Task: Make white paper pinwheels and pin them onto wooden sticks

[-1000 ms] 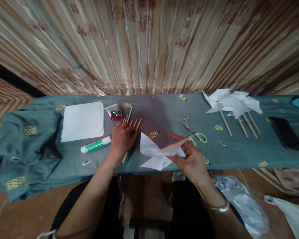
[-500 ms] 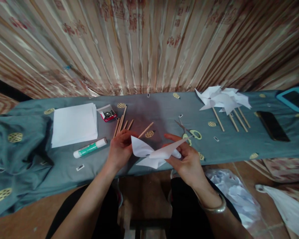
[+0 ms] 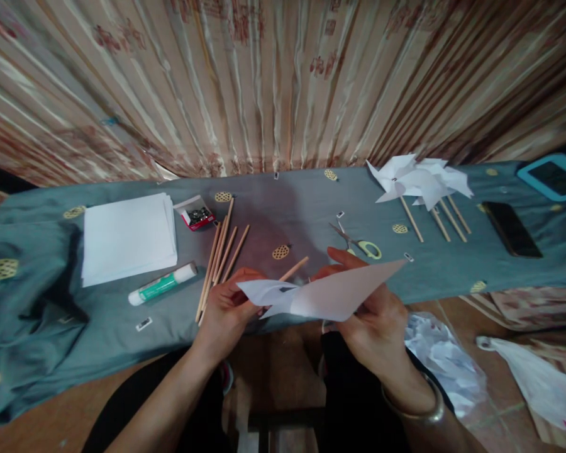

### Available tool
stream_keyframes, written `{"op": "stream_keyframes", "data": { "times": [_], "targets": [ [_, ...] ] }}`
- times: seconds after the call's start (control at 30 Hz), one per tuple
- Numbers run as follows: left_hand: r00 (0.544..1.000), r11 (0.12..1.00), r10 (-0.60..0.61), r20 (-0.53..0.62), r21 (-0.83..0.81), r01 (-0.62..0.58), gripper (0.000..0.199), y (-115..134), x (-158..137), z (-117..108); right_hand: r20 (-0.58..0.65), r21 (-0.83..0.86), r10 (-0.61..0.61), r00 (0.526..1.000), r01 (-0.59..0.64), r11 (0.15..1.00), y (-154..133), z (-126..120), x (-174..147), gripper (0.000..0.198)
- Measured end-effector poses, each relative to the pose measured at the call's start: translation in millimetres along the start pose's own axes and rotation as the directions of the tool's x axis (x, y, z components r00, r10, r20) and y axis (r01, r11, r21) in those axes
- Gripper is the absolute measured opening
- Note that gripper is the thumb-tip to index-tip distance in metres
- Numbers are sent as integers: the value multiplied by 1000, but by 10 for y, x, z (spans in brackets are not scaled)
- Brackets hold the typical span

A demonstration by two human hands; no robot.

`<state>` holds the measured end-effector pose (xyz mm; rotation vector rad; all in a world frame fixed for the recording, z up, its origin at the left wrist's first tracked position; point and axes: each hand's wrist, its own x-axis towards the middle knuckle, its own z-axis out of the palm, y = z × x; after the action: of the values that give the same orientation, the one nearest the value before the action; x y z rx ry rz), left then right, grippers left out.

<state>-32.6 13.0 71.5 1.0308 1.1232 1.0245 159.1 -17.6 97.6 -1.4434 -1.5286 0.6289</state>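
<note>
A white paper pinwheel (image 3: pixel 330 294) is between my hands, just over the near edge of the table. My left hand (image 3: pixel 229 305) is closed in a pinch on a wooden stick (image 3: pixel 295 268), whose far end shows behind the paper. From the other side my right hand (image 3: pixel 370 321) grips the pinwheel, its fingers partly hidden behind a large tilted blade. A dark spot marks the middle of the folds. Several loose wooden sticks (image 3: pixel 223 251) lie beyond my left hand. Scissors (image 3: pixel 358 244) with light green handles rest beyond my right hand.
Left on the cloth-covered table are a paper stack (image 3: pixel 128 239), a glue stick (image 3: pixel 163 284) and an open box of tacks (image 3: pixel 197 214). Finished-looking pinwheels (image 3: pixel 419 179), a phone (image 3: pixel 512 228) and a blue-framed tablet (image 3: pixel 554 176) lie right. A plastic bag of paper (image 3: pixel 446 362) sits below.
The pinwheel has turned, so one blade now spreads broadly towards the upper right. The stick's visible end has shifted right and down. My view has moved slightly, and my left hand uncovers more loose sticks.
</note>
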Motion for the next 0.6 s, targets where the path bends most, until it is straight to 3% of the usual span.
{"op": "stream_keyframes", "data": {
  "times": [0.33,0.6],
  "targets": [
    [993,990,-113,-19,-85,111,11,24,-35,81,-30,-65,-85,996,83,994,16,-33,-68,62],
    [994,978,-108,-25,-179,102,14,-8,-82,89,51,-61,-130,990,133,989,43,-113,-93,65]
  ]
}}
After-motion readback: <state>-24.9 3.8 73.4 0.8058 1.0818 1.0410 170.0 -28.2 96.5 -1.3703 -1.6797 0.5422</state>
